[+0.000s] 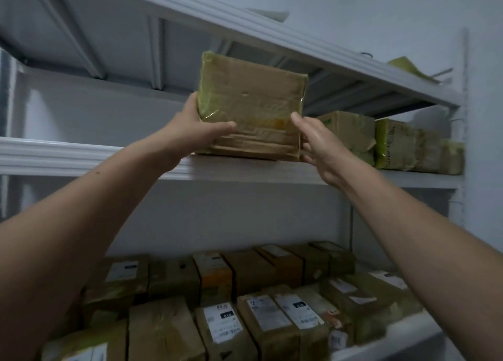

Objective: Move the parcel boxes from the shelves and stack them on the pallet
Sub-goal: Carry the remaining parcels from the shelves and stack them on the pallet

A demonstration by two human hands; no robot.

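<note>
- Taking one parcel box (250, 102) from the middle shelf (81, 156): it stands tilted at the centre of the frame, lower edge on the shelf lip.
- Our left grip (196, 132) clasps its lower left corner and our right grip (318, 145) its lower right edge.
- Next, we judge, we must draw it clear and carry it level to the pallet, which is out of view.
</note>
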